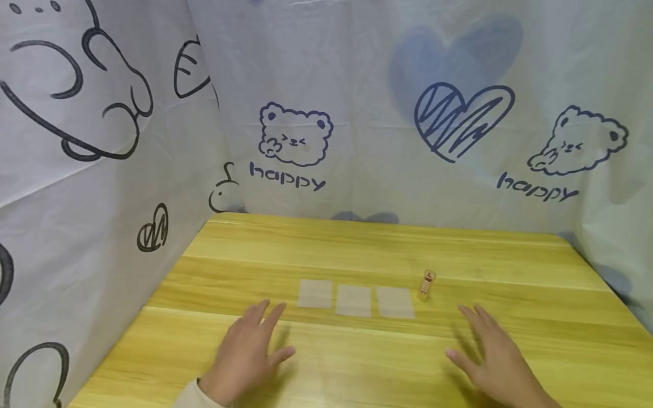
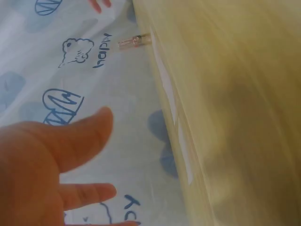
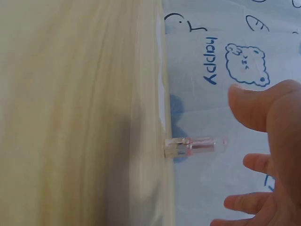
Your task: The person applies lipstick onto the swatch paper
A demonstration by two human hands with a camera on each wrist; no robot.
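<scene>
Three pale square pieces, thin and paper-like, lie flat in a row on the wooden table. Just right of the row stands a small clear tube with pinkish parts inside; its exact kind is hard to tell. It also shows upright in the right wrist view as a see-through tube. My left hand hovers left of the squares, fingers spread and holding nothing. On the other side, my right hand is held over the table, to the right of the tube and nearer me, fingers extended and touching nothing.
A white cloth with drawn bears, hearts and lettering hangs behind the table's far edge. Another printed cloth runs along the left side, and pale cloth also hangs at the right.
</scene>
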